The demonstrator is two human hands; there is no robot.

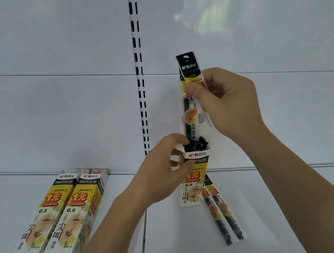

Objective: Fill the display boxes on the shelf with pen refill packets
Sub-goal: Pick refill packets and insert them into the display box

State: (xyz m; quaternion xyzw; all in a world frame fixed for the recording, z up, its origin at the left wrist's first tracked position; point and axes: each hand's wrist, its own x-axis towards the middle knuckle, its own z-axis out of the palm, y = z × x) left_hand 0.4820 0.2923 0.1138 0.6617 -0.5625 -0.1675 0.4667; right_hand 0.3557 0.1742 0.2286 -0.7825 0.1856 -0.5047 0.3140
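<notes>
While a narrow black-and-yellow pen refill packet (190, 83) is pinched by the right hand (230, 104) above it, an upright white-and-yellow cardboard display box (193, 178) on the white shelf (177, 233) is gripped by the left hand (164, 170); two packets (222, 211) lie beside it.

White shelf (32, 129) panels — slotted upright (139, 65) (glare above)
</notes>
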